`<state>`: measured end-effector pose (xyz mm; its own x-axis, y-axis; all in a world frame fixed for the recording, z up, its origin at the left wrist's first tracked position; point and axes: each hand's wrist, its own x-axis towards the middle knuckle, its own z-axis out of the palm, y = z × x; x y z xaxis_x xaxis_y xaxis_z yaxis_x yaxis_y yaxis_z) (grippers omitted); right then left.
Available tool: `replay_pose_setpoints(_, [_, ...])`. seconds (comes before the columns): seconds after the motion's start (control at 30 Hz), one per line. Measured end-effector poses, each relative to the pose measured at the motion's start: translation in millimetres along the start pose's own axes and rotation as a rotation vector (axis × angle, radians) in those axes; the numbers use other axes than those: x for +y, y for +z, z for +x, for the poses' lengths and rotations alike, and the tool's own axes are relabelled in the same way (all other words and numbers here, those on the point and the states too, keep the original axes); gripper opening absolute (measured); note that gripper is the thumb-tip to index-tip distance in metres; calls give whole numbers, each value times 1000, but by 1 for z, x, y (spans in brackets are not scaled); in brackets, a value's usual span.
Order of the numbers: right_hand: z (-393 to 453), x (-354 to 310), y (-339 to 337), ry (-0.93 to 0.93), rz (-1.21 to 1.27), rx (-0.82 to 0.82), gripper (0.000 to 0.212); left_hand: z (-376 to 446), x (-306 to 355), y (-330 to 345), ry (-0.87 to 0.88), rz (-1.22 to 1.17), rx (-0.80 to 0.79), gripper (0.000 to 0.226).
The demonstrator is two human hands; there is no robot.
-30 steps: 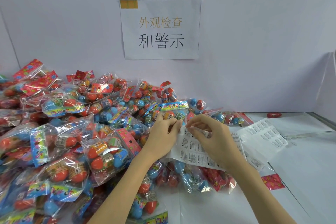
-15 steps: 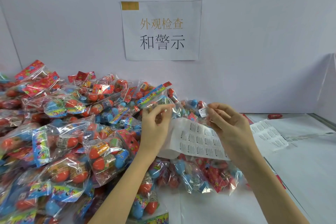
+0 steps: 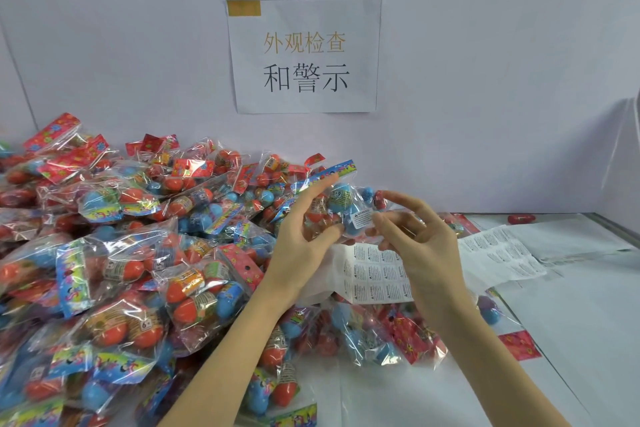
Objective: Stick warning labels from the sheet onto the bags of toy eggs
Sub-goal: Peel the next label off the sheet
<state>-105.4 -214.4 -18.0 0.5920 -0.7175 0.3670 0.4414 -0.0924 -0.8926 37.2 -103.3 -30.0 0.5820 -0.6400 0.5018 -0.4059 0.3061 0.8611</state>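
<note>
Right of the frame's centre, the left hand (image 3: 304,236) curls its fingers round a crinkly clear plastic bag (image 3: 341,199) of glossy red and blue toy eggs, held above the heap (image 3: 114,253) filling the left half. The right hand (image 3: 419,246), fingers loosely spread, presses its thumb on a small white rectangular warning label (image 3: 361,218) on that bag. The thin white label sheet (image 3: 377,274) lies below both hands, draped over other bags.
</note>
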Motion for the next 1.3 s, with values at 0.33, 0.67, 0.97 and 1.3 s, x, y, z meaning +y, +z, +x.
replay_pose_setpoints(0.33, [9,-8,-11,224,486,62,44,-1,0,0,-22,26,16,63])
replay_pose_setpoints(0.67, [10,2,-7,246,445,-14,49,-1,3,2,-52,-210,22,37])
replay_pose_setpoints(0.97, [7,2,-6,198,362,-46,44,0,2,-2,-145,-432,-36,55])
replay_pose_setpoints(1.3, [13,2,-11,321,559,-30,35,0,4,0,-159,-422,-3,43])
